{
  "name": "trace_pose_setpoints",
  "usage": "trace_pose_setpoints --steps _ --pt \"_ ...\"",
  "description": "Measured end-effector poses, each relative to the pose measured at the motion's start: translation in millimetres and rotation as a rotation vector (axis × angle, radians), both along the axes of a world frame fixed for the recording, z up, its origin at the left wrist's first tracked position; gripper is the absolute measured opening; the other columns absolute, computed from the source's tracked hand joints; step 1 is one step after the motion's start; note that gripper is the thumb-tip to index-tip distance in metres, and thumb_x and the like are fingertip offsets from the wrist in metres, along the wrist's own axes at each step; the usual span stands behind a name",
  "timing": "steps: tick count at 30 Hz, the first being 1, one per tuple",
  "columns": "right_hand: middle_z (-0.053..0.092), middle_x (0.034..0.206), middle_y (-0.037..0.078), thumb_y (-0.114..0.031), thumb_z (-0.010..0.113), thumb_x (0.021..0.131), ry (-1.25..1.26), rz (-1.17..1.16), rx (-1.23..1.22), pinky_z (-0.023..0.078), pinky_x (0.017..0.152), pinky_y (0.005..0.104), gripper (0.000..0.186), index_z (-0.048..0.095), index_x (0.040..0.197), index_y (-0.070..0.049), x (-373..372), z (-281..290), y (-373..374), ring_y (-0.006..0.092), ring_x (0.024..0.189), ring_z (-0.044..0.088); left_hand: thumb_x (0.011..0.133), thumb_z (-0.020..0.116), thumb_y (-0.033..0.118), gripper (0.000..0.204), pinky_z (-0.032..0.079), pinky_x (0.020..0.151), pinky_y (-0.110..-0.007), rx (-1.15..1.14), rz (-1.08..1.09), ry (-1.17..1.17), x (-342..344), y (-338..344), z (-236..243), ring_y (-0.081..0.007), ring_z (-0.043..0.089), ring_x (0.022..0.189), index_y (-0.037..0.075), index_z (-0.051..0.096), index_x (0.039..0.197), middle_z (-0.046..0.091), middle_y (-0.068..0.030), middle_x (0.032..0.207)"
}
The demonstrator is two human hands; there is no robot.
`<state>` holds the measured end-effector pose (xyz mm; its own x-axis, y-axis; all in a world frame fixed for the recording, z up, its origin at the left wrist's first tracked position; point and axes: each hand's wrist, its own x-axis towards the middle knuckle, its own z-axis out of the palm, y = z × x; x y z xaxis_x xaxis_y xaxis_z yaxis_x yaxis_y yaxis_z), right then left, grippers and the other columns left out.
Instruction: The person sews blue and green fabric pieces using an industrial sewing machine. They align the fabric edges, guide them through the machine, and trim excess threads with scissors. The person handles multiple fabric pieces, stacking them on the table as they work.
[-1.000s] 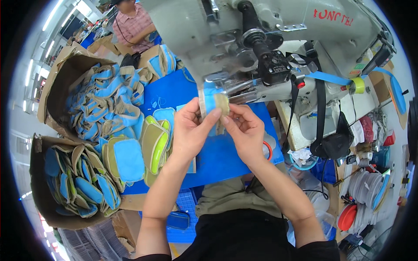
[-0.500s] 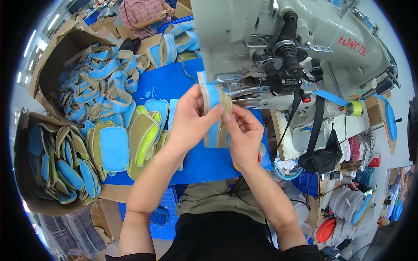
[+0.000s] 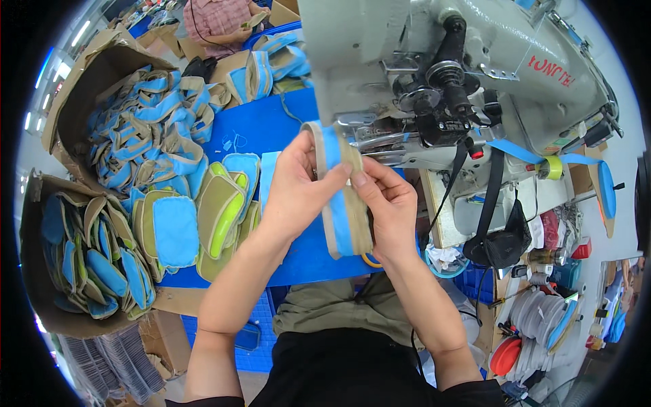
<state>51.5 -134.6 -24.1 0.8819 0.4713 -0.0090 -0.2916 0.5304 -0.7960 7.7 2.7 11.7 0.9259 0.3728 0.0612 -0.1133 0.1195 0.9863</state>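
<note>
Between my two hands is a fabric band (image 3: pixel 336 216), khaki with a blue stripe and pale edges, held up over the blue table beside the sewing machine (image 3: pixel 444 102). My left hand (image 3: pixel 303 183) is closed on its left side, thumb lying across the blue stripe. On the right edge, my right hand (image 3: pixel 385 200) pinches the khaki cloth between thumb and fingers. The band's lower end hangs below my fingers. Just left of my left hand lie flat padded pieces, among them a blue rectangular panel (image 3: pixel 176 232) and a khaki one with a green strip (image 3: pixel 227 214).
At the left, one cardboard box (image 3: pixel 74 102) is heaped with blue-and-khaki bands; another box (image 3: pixel 34 271) holds padded pieces. A blue tape roll (image 3: pixel 608 190) hangs by the machine. A black pouch (image 3: pixel 502 247) is at the right. Another person (image 3: pixel 217 24) sits at the back.
The band has shifted lower and tilted, and more of its length and khaki side now shows. My right hand has moved slightly right, still pinching the edge.
</note>
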Motion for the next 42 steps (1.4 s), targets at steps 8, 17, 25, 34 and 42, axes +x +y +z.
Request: trace_pose_setpoints --steps 8,17,25,34,42 --pt "0.075 0.109 0.011 -0.005 0.072 0.096 0.064 0.101 -0.010 0.057 0.083 0.0263 0.033 0.067 0.127 0.006 5 5 -9 0.0116 0.094 0.071 0.091 0.069 -0.001 0.038 0.057 0.087 -0.030 -0.091 -0.026 0.032 -1 -3 2 -0.0146 0.070 0.101 -0.001 0.056 0.126 0.072 -0.0098 0.113" --pt "0.076 0.109 0.011 -0.005 0.073 0.096 0.056 0.143 0.014 0.056 0.083 0.0253 0.033 0.068 0.127 0.006 2 11 -22 0.0110 0.093 0.071 0.093 0.070 -0.001 0.040 0.058 0.085 -0.029 -0.203 -0.056 0.035 -17 -14 3 -0.0150 0.071 0.101 -0.001 0.053 0.130 0.071 -0.0114 0.116" --pt "0.075 0.105 0.009 -0.007 0.073 0.096 0.039 0.135 -0.005 0.054 0.079 0.0245 0.034 0.068 0.127 0.006 9 11 -17 0.0090 0.090 0.069 0.094 0.070 -0.002 0.035 0.058 0.081 -0.027 -0.137 -0.013 0.040 -23 -13 7 -0.0122 0.071 0.093 0.000 0.051 0.124 0.073 -0.0112 0.108" --pt "0.075 0.103 0.008 -0.009 0.073 0.097 0.052 0.082 -0.008 0.053 0.079 0.0244 0.031 0.069 0.123 0.007 8 4 -8 0.0084 0.089 0.068 0.095 0.070 0.000 0.030 0.057 0.077 -0.025 -0.075 -0.008 0.056 -18 -5 7 -0.0106 0.071 0.091 0.000 0.053 0.119 0.074 -0.0108 0.107" --pt "0.069 0.104 0.004 -0.006 0.073 0.096 -0.155 -0.036 -0.107 0.053 0.081 0.0250 0.030 0.069 0.125 0.003 1 -21 2 0.0088 0.092 0.064 0.093 0.072 0.000 0.030 0.055 0.084 -0.024 0.048 -0.042 -0.031 -12 4 -1 -0.0103 0.070 0.100 0.000 0.060 0.121 0.074 -0.0072 0.111"
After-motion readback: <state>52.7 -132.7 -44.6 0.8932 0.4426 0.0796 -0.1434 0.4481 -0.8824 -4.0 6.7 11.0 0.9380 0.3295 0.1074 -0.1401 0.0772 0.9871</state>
